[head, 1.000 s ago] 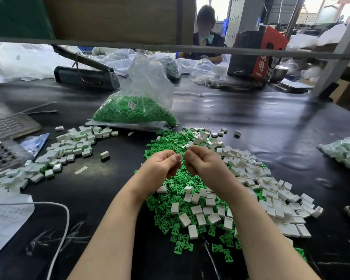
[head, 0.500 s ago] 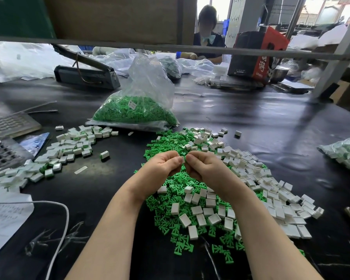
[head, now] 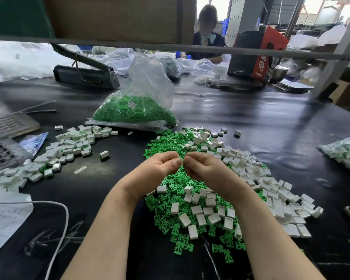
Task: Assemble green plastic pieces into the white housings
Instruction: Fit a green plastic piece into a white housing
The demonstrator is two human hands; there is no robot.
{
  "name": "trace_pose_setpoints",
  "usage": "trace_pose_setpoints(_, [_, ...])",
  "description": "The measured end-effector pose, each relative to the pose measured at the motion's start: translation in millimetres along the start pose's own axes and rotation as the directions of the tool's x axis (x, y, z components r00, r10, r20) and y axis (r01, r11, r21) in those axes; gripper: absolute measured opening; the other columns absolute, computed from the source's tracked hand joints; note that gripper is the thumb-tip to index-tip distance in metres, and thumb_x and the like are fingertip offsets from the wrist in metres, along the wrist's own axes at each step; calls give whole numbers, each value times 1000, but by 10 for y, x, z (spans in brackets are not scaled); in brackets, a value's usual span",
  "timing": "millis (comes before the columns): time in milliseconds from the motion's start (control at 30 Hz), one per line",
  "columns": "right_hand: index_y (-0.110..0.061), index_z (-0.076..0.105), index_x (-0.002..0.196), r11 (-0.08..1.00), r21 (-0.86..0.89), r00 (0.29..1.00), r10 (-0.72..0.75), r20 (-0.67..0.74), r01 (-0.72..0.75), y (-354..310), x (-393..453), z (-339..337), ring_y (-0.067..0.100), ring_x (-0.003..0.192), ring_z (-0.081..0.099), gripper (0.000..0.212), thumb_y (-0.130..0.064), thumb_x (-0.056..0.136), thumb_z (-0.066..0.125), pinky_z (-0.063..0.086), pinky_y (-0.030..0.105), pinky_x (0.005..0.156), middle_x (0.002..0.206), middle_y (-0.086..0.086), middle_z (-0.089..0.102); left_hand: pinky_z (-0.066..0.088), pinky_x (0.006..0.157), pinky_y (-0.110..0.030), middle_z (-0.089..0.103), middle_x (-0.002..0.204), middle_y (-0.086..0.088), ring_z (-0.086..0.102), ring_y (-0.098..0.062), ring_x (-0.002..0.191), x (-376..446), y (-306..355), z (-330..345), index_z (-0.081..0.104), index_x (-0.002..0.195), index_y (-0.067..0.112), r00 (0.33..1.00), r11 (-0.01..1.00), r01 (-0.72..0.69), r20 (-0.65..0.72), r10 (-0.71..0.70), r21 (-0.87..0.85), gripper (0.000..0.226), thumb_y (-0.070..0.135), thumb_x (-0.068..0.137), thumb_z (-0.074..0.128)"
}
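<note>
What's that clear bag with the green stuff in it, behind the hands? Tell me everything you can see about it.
The clear plastic bag sits on the black table, just beyond the loose green and white pile. It is thin, crinkled film. Its lower part bulges with small green plastic pieces; the upper part stands up, empty and crumpled, and its top looks open. A small white label shows among the green. The bag's near edge lies flat, meeting the loose pile at its right corner. Neither hand touches it.

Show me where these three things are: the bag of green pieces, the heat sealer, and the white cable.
bag of green pieces (head: 133, 113), head view, on the green heap inside the bag.
heat sealer (head: 85, 74), head view, on its dark base.
white cable (head: 64, 225), head view, on its curved bend.
</note>
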State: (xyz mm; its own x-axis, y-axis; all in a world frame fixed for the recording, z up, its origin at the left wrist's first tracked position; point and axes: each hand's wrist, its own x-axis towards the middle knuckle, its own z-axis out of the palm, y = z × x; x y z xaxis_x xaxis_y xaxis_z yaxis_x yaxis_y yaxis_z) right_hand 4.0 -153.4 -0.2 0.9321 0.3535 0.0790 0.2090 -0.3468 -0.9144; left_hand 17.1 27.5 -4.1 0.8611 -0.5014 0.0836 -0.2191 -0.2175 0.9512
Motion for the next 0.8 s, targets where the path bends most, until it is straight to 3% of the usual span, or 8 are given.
trace_pose_setpoints(233, [-13,56,75,998,30,998,61,12,-61,-3,14,23,9,56,38,34,-24,104,43,33,21,57,60,-6,45,36,80,-36,43,78,1,41,-13,77,2,-14,-6,56,83,15,1000,1000,8,-14,-8,6,24,37,90,51])
trace_pose_setpoints(400, [-13,53,73,997,57,998,59,7,-59,-1,19,12,8,59,40,31,-18,103,45,37,18,59,64,-5,47,35,79,-35,43,73,8,40,-11,74,3,-26,-1,56,77,24,1000,1000,29,1,-29,-2,19,38,89,51])
trace_pose_setpoints(500, [-12,52,74,998,47,998,52,23,-53,2,13,11,6,58,39,31,-18,104,45,36,16,57,65,-4,45,35,77,-34,43,71,9,40,-10,72,9,-16,4,55,80,20,999,1000,30,11,-30,-2,20,37,89,51])
trace_pose_setpoints(700, [-16,53,73,999,-29,998,43,47,-41,23,13,19,20,66,37,32,-20,103,45,33,36,65,67,1,43,32,75,-36,39,71,6,36,-14,72,12,3,-5,51,78,17,999,998,47,22,-48,48,23,38,88,50])
trace_pose_setpoints(800, [-19,53,70,999,-39,998,30,55,-28,22,4,30,21,68,38,33,-20,103,46,34,39,67,68,4,45,31,73,-36,37,71,5,35,-15,72,-5,17,-9,50,78,16,998,996,51,34,-53,67,23,37,88,50])
